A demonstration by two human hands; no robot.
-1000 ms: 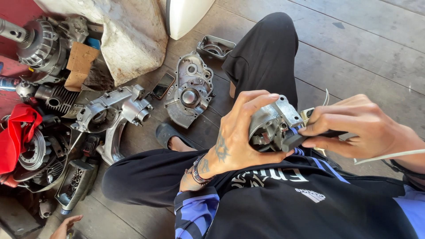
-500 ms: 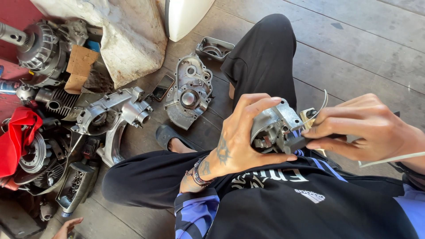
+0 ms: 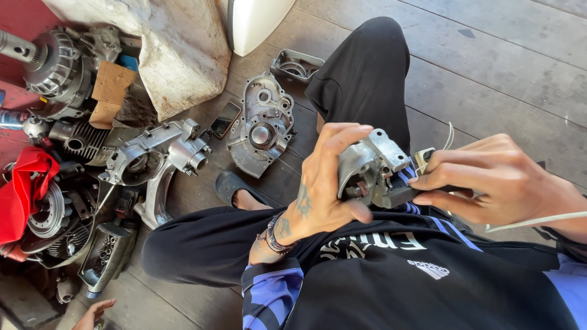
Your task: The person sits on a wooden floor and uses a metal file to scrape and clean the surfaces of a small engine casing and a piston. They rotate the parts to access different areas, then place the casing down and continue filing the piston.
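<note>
My left hand [image 3: 321, 189] gripped the small metal casting [image 3: 370, 165] above my lap; my right hand [image 3: 489, 180] pinched what looked like a dark tool [image 3: 400, 195] against it. It seemed dense, rigid, maybe oily, best gripped around its body. Engine covers [image 3: 263, 125] lay beyond on the wooden floor [image 3: 489, 73].

Engine parts [image 3: 263, 125] on plank floor [image 3: 489, 67]
</note>
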